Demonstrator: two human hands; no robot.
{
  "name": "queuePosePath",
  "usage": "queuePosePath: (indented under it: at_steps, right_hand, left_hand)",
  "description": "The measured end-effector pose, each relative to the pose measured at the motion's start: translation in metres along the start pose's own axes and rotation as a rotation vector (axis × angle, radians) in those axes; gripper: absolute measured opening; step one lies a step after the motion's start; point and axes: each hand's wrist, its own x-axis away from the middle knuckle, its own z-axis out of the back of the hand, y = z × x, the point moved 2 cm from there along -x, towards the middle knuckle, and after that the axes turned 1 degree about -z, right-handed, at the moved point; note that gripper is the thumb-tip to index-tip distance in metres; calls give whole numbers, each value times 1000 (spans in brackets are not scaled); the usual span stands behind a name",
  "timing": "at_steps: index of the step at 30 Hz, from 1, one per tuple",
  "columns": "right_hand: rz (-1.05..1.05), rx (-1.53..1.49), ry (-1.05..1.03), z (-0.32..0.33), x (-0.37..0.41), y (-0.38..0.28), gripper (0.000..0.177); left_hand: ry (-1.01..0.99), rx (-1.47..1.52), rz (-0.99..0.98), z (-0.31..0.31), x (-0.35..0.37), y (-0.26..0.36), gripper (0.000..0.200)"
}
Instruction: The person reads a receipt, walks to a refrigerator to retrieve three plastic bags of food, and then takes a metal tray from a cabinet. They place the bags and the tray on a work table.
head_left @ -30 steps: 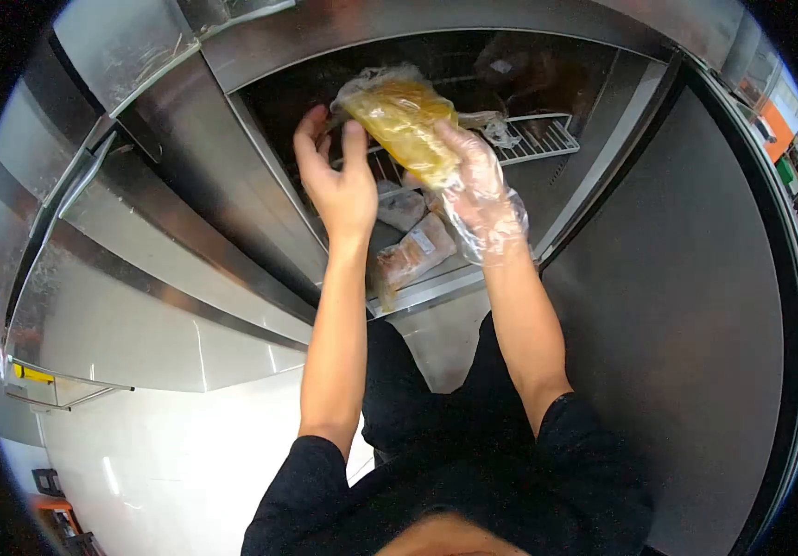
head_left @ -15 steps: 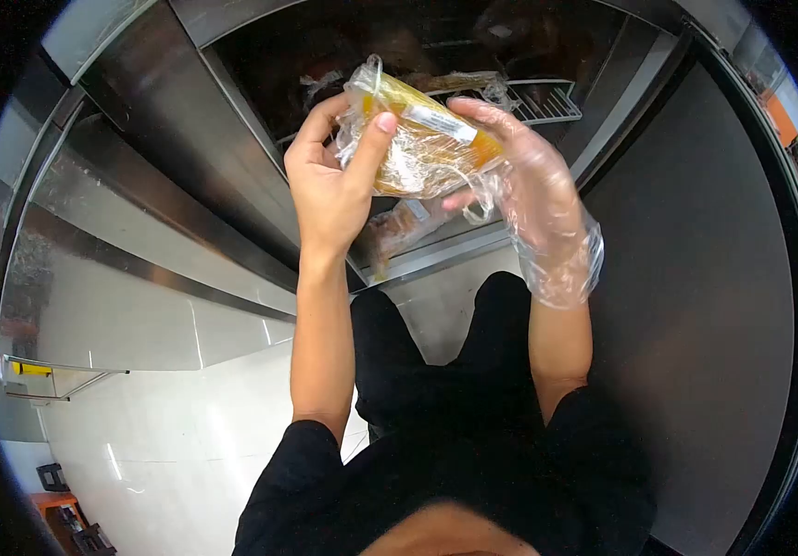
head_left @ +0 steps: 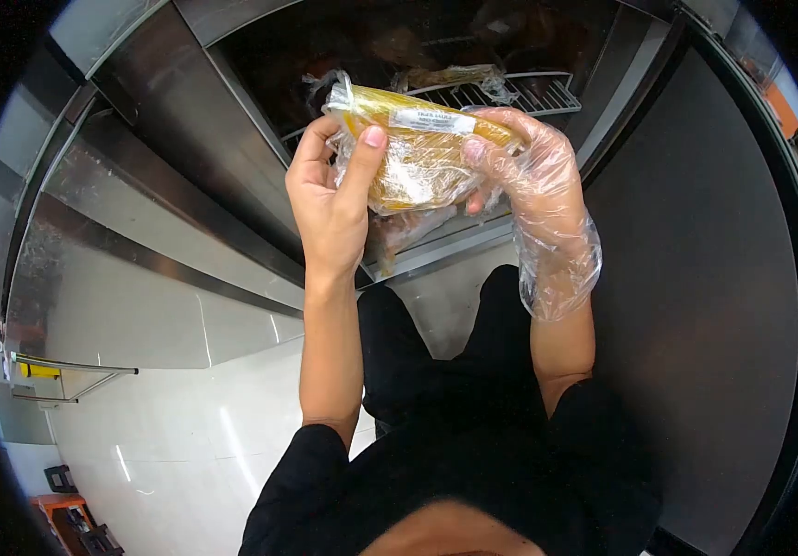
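Both hands hold a yellow-brown packet wrapped in clear plastic, with a white printed label along its upper side. Bare and ungloved, my left hand grips its left end, thumb pressed on the front face. My right hand wears a loose clear plastic glove and pinches the right end, thumb in front and fingers behind. The packet is held up in front of an open refrigerator cabinet. Behind and below it, another plastic-wrapped item lies inside the cabinet, partly covered by the packet.
A wire shelf inside the cabinet carries a further wrapped item. The dark open door stands close on my right. Steel panels flank the left, above a pale tiled floor. An orange stool is at lower left.
My gloved right hand has closed its thumb onto the packet's right end, where its fingers were spread before. The packet has turned more level, with its label facing me more squarely.
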Motion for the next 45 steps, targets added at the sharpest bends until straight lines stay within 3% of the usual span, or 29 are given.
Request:
queuePosePath:
  at_steps: [15, 18, 19, 20, 21, 22, 24, 26, 28, 30, 32, 33, 34, 35, 36, 38, 39, 40, 41, 43, 45]
  right_hand:
    - [-45, 3, -106, 0, 3, 7, 30]
    - [30, 54, -135, 25, -16, 14, 33]
    - [299, 459, 42, 47, -39, 23, 41]
    - [413, 808, 128, 73, -60, 28, 48]
    - [693, 1265, 114, 86, -83, 34, 52]
    - [703, 1268, 119, 98, -98, 52, 52]
    - [644, 1286, -102, 100, -117, 71, 48]
    - [197, 1122, -141, 96, -124, 52, 50]
    - [207, 1100, -107, 96, -135, 58, 47]
    - [200, 957, 90, 107, -150, 73, 40]
    - [290, 898, 188, 130, -173, 90, 32]
    - [255, 802, 262, 147, -184, 96, 23]
    - [217, 703, 332, 162, -195, 104, 18]
    - [360, 675, 430, 178, -205, 113, 18]
    - [359, 680, 434, 171, -196, 97, 18]
    - [211, -93, 368, 143, -169, 52, 20]
    - [388, 667, 426, 152, -172, 41, 22]
    - [308, -118, 370, 128, -161, 23, 19]
    - [343, -207, 337, 121, -154, 16, 18]
    - [370, -296, 308, 114, -137, 3, 17]
    - [194, -260, 233, 102, -110, -7, 17]
  left_hand:
    - [-46, 43, 35, 7, 8, 1, 28]
    - [10, -168, -118, 17, -8, 0, 23]
    - [76, -219, -199, 15, -18, 0, 22]
    - [143, -270, -280, 13, -30, -1, 20]
    - [108, -413, -403, 13, -45, -11, 20]
    - [73, -554, -535, 10, -63, -22, 21]
    - [53, -950, -722, 0, -87, -30, 24]
    - [83, -888, -711, -3, -115, -55, 27]
    - [97, -866, -670, -8, -128, -69, 32]
    - [98, -845, -612, -7, -129, -84, 37]
    - [38, -913, -342, 3, -134, -101, 48]
    - [55, -964, -483, 5, -134, -106, 54]
    - [57, -957, -484, 8, -135, -106, 54]
    - [-19, -1065, -395, 11, -135, -109, 53]
    - [-98, -1170, -301, 11, -133, -113, 52]
    - [-82, -1179, -217, 6, -127, -111, 48]
    - [-42, -1240, -305, 9, -126, -112, 46]
    - [0, -1301, -399, 10, -126, -112, 45]
    - [-23, -1279, -314, 2, -119, -97, 42]
    - [-23, -1199, -354, 2, -117, -95, 41]
    - [-10, -1093, -379, 2, -110, -88, 41]
